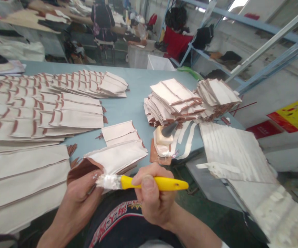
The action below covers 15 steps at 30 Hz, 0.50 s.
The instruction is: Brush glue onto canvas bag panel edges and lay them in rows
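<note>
My right hand [152,196] is closed around a yellow-handled brush [161,183] whose glue-caked bristles point left. Those bristles touch my left hand [80,193], which grips the brown-edged end of a small stack of cream pieces [118,158] at the near edge of the blue table [136,86]. A second short stack [119,132] lies just behind it.
Rows of overlapped cream pieces with brown edges [35,106] cover the table's left. Two tall piles [174,100] stand at the right, with a glue pot and another brush [166,136] in front. A glue-crusted board [242,162] slopes down at the right. Shelving and clutter stand behind.
</note>
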Motion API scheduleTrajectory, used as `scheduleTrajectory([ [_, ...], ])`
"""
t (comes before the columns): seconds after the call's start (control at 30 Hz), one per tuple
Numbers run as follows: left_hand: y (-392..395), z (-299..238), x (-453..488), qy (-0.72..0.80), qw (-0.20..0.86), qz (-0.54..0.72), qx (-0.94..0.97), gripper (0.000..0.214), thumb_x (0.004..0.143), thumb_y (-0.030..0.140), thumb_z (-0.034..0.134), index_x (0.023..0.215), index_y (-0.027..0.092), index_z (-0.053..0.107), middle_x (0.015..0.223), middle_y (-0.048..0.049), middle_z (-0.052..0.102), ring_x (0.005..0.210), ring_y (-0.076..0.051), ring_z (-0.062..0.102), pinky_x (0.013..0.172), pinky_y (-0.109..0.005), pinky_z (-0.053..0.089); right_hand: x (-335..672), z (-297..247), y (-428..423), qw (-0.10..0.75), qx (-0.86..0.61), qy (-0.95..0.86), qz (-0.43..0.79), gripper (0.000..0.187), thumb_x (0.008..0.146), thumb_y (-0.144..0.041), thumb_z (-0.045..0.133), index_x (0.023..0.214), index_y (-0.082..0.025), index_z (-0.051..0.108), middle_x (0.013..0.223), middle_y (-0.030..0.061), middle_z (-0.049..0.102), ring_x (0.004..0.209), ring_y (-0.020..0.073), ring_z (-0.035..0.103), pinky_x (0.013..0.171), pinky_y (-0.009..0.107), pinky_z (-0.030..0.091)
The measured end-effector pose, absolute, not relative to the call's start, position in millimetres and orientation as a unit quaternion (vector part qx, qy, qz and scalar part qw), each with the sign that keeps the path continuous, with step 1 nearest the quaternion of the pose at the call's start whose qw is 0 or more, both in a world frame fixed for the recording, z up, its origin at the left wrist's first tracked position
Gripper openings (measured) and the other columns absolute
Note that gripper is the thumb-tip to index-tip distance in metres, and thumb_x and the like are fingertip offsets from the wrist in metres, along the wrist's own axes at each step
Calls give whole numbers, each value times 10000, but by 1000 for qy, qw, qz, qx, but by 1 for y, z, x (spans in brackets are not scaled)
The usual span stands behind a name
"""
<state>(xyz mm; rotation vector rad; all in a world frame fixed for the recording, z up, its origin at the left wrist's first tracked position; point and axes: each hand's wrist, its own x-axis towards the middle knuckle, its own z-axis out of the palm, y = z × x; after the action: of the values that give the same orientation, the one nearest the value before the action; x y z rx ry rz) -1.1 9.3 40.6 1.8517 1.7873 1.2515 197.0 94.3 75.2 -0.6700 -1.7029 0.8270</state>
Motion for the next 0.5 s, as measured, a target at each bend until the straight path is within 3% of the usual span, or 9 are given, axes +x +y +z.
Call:
scheduleTrajectory([
  [0.13, 9, 36, -1, 634, 109, 429, 634, 180, 1026, 190, 639, 889, 245, 743, 835, 3, 806, 748, -168, 771, 701, -203, 578, 197, 71, 103, 557, -305, -689, 349, 324, 1159, -349, 504, 922, -232, 693, 648, -28, 681, 408, 108, 529, 458, 245, 506],
  [0.3, 11, 39, 0, 620, 126, 425, 647, 223, 1046, 209, 604, 938, 250, 795, 890, -8, 860, 737, -185, 796, 735, -218, 620, 192, 75, 98, 535, -256, -717, 365, 344, 1160, -369, 513, 896, -233, 687, 680, -11, 712, 480, 123, 616, 508, 250, 531],
  [0.5, 14, 48, 5, 626, 126, 440, 631, 226, 1022, 193, 624, 865, 235, 781, 773, 17, 809, 646, -147, 758, 653, -175, 564, 191, 73, 100, 530, -298, -668, 429, 362, 1166, -422, 517, 914, -226, 686, 543, -92, 474, 386, 102, 438, 423, 231, 415],
])
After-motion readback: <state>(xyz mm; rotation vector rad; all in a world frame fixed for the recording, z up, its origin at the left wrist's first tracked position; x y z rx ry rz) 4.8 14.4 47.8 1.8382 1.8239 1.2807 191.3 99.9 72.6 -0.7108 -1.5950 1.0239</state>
